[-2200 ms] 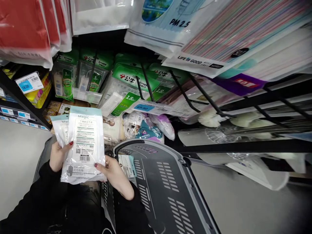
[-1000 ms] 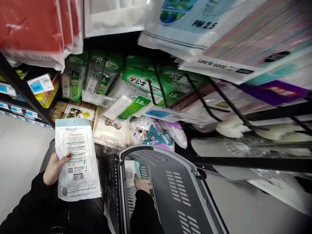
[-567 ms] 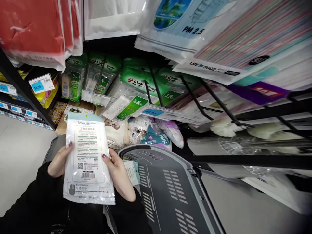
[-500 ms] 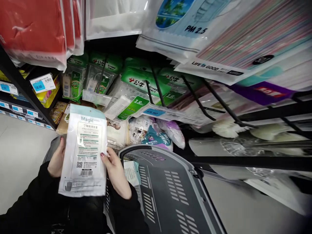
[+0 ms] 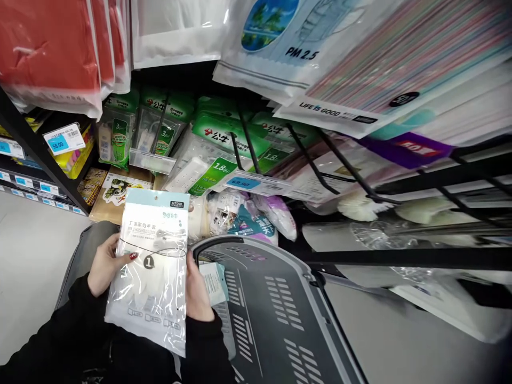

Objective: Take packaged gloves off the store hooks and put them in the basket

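A clear-and-white pack of household gloves [image 5: 154,288] with a pale blue top strip faces me, pale gloves showing through its front. My left hand [image 5: 106,264] grips its left edge, the thumb with a red nail lying on the front. At the right edge, my right hand [image 5: 198,288] holds the pack from the side; most of its fingers are hidden behind it. Beside my right hand stands a grey shopping basket [image 5: 276,314]. A small white packet with a blue edge [image 5: 214,282] lies inside the basket, near its left wall.
Power strips in green packaging [image 5: 214,154] hang on hooks ahead, above a price label [image 5: 260,184]. Bare black hooks [image 5: 314,160] jut out to the right. Large plastic packs [image 5: 268,58] hang overhead. Bagged goods [image 5: 252,221] lie low behind the basket.
The glove pack has been turned over, from its printed text side to the side with the gloves showing. My left thumb now lies across the front; my right thumb no longer does.
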`<move>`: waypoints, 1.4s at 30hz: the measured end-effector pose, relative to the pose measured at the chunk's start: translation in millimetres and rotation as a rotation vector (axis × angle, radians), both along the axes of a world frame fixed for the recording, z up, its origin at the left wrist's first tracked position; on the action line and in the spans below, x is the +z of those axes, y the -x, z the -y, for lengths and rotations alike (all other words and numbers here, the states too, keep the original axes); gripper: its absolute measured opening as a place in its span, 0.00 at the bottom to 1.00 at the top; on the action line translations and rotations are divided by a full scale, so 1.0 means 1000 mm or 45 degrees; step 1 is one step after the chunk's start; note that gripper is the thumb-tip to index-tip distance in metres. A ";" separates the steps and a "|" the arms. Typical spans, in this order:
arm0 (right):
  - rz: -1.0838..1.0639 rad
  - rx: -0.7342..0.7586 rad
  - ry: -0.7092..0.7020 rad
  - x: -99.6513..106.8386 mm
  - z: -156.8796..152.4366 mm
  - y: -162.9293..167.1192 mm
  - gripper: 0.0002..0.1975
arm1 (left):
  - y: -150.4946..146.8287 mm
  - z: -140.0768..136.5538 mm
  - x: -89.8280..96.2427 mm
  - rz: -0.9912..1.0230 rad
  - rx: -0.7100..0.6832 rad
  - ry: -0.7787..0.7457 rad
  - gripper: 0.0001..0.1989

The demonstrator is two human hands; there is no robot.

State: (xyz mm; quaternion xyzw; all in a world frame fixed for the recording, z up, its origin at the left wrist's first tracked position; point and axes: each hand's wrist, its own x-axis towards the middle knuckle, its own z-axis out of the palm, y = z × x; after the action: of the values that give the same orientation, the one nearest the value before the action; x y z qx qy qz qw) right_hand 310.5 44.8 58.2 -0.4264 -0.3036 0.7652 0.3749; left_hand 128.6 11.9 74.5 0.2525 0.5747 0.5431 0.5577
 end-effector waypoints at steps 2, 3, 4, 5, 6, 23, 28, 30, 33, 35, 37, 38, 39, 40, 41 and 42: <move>-0.062 0.027 0.060 0.002 0.002 -0.010 0.27 | 0.002 -0.003 0.005 -0.105 -0.002 0.001 0.22; -0.070 0.046 0.075 0.003 0.003 -0.014 0.24 | 0.002 -0.004 0.008 -0.144 -0.007 0.003 0.21; -0.061 0.066 0.082 0.005 0.003 -0.016 0.22 | 0.001 -0.006 0.009 -0.167 -0.014 0.003 0.21; -0.032 0.086 0.078 0.007 0.004 -0.017 0.21 | 0.000 -0.007 0.010 -0.176 -0.020 0.000 0.21; 0.011 0.102 0.062 0.008 0.004 -0.017 0.20 | -0.001 -0.008 0.010 -0.173 -0.034 0.000 0.21; 0.932 0.560 -1.127 0.064 0.034 -0.005 0.26 | -0.051 0.026 0.016 0.771 0.052 0.184 0.10; 0.912 -0.213 -0.513 0.032 0.037 -0.038 0.27 | -0.048 0.032 0.010 0.637 -0.065 0.504 0.04; 0.496 -0.211 -0.216 0.024 0.042 -0.049 0.28 | -0.053 0.033 0.007 0.681 -0.199 0.531 0.09; -0.004 -0.131 -0.069 0.014 0.053 -0.077 0.25 | -0.058 0.026 0.010 0.744 -0.541 0.486 0.13; 0.023 -0.323 -0.025 0.001 0.059 -0.107 0.25 | -0.056 0.018 0.012 0.635 -0.776 0.384 0.18; 0.219 -0.607 0.102 -0.023 0.061 -0.144 0.22 | -0.046 0.010 0.008 0.382 -0.875 0.260 0.22; 0.354 -0.757 0.179 -0.039 0.061 -0.162 0.21 | -0.038 0.007 0.004 0.220 -0.858 0.208 0.23; 0.516 -0.863 0.283 -0.058 0.059 -0.177 0.18 | -0.029 0.006 -0.001 0.030 -0.809 0.163 0.23; 0.597 -0.907 0.345 -0.077 0.057 -0.189 0.16 | -0.018 0.006 -0.008 -0.184 -0.743 0.117 0.23; 0.650 -0.923 0.386 -0.097 0.054 -0.196 0.13 | -0.006 0.009 -0.016 -0.432 -0.680 0.052 0.20; 0.707 -0.920 0.423 -0.116 0.051 -0.198 0.12 | 0.006 0.012 -0.023 -0.734 -0.574 -0.016 0.19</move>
State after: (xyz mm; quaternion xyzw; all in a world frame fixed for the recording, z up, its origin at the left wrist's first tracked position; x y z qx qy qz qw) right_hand 508.2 -5.8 -57.4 -0.7468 -0.0983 0.4814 0.4482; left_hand 122.4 -0.4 51.0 0.5187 0.6349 0.3166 0.4771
